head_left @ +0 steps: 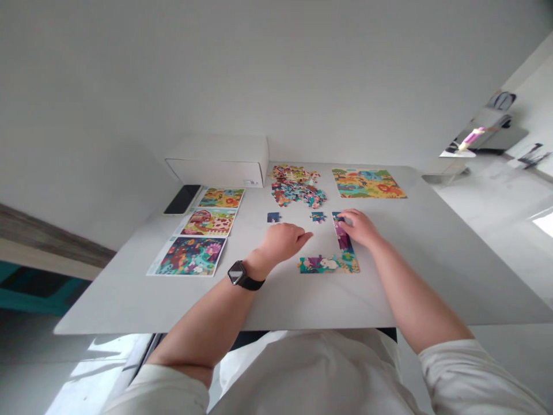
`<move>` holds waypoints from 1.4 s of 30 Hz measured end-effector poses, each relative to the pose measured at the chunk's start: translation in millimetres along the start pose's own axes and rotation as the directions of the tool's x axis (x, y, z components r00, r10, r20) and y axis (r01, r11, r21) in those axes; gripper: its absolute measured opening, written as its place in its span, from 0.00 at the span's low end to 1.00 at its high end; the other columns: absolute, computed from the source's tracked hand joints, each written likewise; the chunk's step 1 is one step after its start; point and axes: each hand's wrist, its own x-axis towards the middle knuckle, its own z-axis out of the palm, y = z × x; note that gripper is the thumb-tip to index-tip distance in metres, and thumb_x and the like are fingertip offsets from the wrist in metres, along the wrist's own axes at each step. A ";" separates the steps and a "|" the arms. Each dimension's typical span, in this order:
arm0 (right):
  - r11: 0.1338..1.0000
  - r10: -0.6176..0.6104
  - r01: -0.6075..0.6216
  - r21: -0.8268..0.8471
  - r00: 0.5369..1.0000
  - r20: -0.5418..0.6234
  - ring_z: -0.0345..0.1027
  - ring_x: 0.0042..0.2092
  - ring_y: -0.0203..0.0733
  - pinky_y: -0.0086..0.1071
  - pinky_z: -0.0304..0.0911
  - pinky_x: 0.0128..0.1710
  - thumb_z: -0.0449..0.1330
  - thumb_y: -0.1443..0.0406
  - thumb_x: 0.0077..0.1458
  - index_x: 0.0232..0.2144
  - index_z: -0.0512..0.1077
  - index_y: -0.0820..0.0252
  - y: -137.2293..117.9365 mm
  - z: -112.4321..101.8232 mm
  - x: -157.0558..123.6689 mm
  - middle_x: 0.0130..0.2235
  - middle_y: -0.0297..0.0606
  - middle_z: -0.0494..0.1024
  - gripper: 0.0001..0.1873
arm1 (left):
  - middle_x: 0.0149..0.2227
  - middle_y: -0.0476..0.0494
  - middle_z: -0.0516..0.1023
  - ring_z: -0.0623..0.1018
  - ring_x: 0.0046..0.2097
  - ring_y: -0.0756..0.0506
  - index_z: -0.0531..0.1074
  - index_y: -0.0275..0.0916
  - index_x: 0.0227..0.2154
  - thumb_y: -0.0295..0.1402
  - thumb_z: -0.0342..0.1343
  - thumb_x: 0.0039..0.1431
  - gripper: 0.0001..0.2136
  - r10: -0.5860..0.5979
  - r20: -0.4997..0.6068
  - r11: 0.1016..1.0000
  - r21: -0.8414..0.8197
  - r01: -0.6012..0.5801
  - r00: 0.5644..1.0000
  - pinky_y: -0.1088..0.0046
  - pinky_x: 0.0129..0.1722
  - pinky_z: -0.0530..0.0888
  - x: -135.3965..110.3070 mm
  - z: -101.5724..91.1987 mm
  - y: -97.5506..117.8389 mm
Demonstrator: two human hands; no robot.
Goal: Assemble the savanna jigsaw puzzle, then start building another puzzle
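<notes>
My right hand [361, 227] is at the upper end of a partly joined jigsaw puzzle, its thumb and fingers closed on a dark purple puzzle piece [337, 217] there. From that end the joined strip [344, 243] runs down to a corner and turns left along a bottom row [326, 264] with a white rabbit. My left hand [285, 239], wearing a black watch [243, 275] at the wrist, hovers or rests left of the strip with curled fingers; nothing shows in it. Beyond the hands lie two single pieces, a dark blue one [273, 217] and a teal one [318, 217].
Loose puzzle pieces [298, 190] are heaped at the back, beside a white box [220, 164]. A finished animal puzzle [369, 183] lies back right. On the left are a phone [182, 199] and a sheet with three printed pictures [192, 255]. The table [173, 305] meets a wall behind.
</notes>
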 end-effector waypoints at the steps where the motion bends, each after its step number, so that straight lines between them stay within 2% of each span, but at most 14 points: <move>1: 1.000 0.007 -0.007 0.002 1.000 0.000 0.79 0.59 0.54 0.55 0.69 0.68 0.64 0.64 0.64 0.48 0.85 0.52 0.1 -0.1 -0.1 0.54 0.45 0.86 0.12 | 0.41 0.35 0.87 0.85 0.46 0.36 0.83 0.42 0.36 0.51 0.41 0.81 0.29 -0.051 -0.011 0.999 0.003 0.051 0.999 0.63 0.42 0.75 0.8 -4.6 -4.6; 4: 1.000 0.025 -0.025 0.002 1.000 -0.005 0.80 0.58 0.55 0.55 0.70 0.67 0.64 0.64 0.63 0.47 0.85 0.51 -0.7 -0.3 -0.1 0.53 0.44 0.86 0.12 | 0.43 0.35 0.88 0.86 0.48 0.35 0.84 0.43 0.41 0.50 0.40 0.81 0.28 -0.204 -0.040 0.979 0.017 0.205 0.978 0.64 0.44 0.76 2.6 -16.0 -20.5; 7: 1.000 0.021 -0.021 0.005 1.000 -0.018 0.80 0.56 0.55 0.55 0.71 0.66 0.63 0.64 0.63 0.47 0.84 0.52 -3.1 0.0 0.2 0.52 0.45 0.86 0.13 | 0.47 0.34 0.88 0.86 0.50 0.35 0.81 0.42 0.51 0.45 0.40 0.82 0.24 -0.316 -0.071 0.947 0.031 0.319 0.946 0.64 0.47 0.77 3.6 -21.2 -37.0; 10: 1.000 -0.012 0.013 0.016 0.998 -0.053 0.79 0.58 0.55 0.55 0.71 0.67 0.62 0.64 0.63 0.49 0.83 0.51 -6.7 -0.1 0.9 0.53 0.45 0.86 0.14 | 0.48 0.32 0.87 0.86 0.50 0.35 0.77 0.41 0.57 0.39 0.39 0.82 0.21 -0.403 -0.093 0.912 0.040 0.407 0.911 0.63 0.47 0.78 3.8 -19.8 -49.7; 13: 0.998 -0.064 0.066 0.018 0.992 -0.110 0.78 0.60 0.56 0.55 0.69 0.68 0.61 0.64 0.63 0.51 0.83 0.52 -11.6 -2.1 4.6 0.56 0.47 0.84 0.16 | 0.50 0.29 0.86 0.87 0.51 0.33 0.74 0.38 0.61 0.36 0.43 0.80 0.19 -0.475 -0.064 0.877 0.052 0.478 0.878 0.61 0.47 0.79 3.9 -15.5 -55.7; 17: 0.994 -0.111 0.110 -0.014 0.987 -0.113 0.78 0.61 0.56 0.55 0.69 0.69 0.62 0.64 0.64 0.53 0.82 0.53 -20.5 -6.2 20.9 0.57 0.47 0.85 0.17 | 0.52 0.26 0.85 0.86 0.55 0.32 0.73 0.36 0.62 0.36 0.50 0.77 0.18 -0.497 0.013 0.866 0.075 0.495 0.868 0.59 0.50 0.80 3.8 -13.1 -54.5; 22: 0.986 -0.150 0.149 -0.078 0.989 -0.004 0.78 0.60 0.56 0.54 0.70 0.66 0.62 0.64 0.65 0.54 0.82 0.53 -39.5 -1.9 62.1 0.56 0.45 0.85 0.17 | 0.54 0.26 0.84 0.85 0.56 0.31 0.74 0.35 0.62 0.36 0.49 0.77 0.18 -0.487 0.018 0.872 0.072 0.484 0.873 0.58 0.51 0.81 3.3 -15.0 -53.0; 25: 0.974 -0.177 0.183 -0.130 0.983 0.056 0.77 0.61 0.58 0.54 0.70 0.67 0.64 0.64 0.65 0.57 0.81 0.54 -57.4 9.5 92.8 0.58 0.47 0.85 0.19 | 0.54 0.25 0.84 0.85 0.56 0.31 0.73 0.34 0.62 0.35 0.49 0.77 0.19 -0.486 0.007 0.872 0.065 0.484 0.874 0.58 0.51 0.81 3.5 -13.8 -55.5; 28: 0.958 -0.206 0.228 -0.175 0.969 0.135 0.76 0.63 0.60 0.55 0.68 0.68 0.67 0.65 0.64 0.64 0.77 0.53 -78.2 27.1 122.1 0.60 0.49 0.84 0.26 | 0.53 0.24 0.84 0.85 0.56 0.31 0.72 0.34 0.63 0.35 0.47 0.76 0.19 -0.499 0.003 0.865 0.051 0.499 0.866 0.59 0.51 0.80 4.8 -9.9 -58.2; 32: 0.933 -0.241 0.287 -0.216 0.946 0.216 0.74 0.66 0.61 0.57 0.66 0.70 0.72 0.60 0.62 0.69 0.72 0.53 -100.3 54.1 151.2 0.63 0.51 0.82 0.35 | 0.53 0.24 0.83 0.86 0.55 0.32 0.68 0.34 0.66 0.34 0.46 0.77 0.21 -0.529 0.023 0.849 0.025 0.528 0.849 0.61 0.50 0.80 7.3 -4.4 -60.4; 37: 0.912 -0.148 0.241 -0.332 0.948 0.282 0.74 0.66 0.62 0.56 0.67 0.68 0.71 0.65 0.63 0.67 0.74 0.56 -109.3 76.5 169.0 0.63 0.54 0.82 0.31 | 0.53 0.25 0.84 0.86 0.56 0.32 0.66 0.31 0.67 0.34 0.46 0.78 0.21 -0.537 0.007 0.844 0.004 0.537 0.844 0.62 0.50 0.79 8.1 -1.9 -60.5; 42: 0.898 -0.100 0.222 -0.380 0.944 0.314 0.75 0.65 0.66 0.58 0.68 0.66 0.71 0.65 0.62 0.63 0.77 0.57 -107.1 80.1 177.0 0.61 0.55 0.83 0.27 | 0.52 0.26 0.84 0.86 0.54 0.33 0.67 0.33 0.65 0.34 0.46 0.78 0.19 -0.515 -0.023 0.857 -0.034 0.514 0.857 0.63 0.49 0.79 7.3 -2.0 -55.9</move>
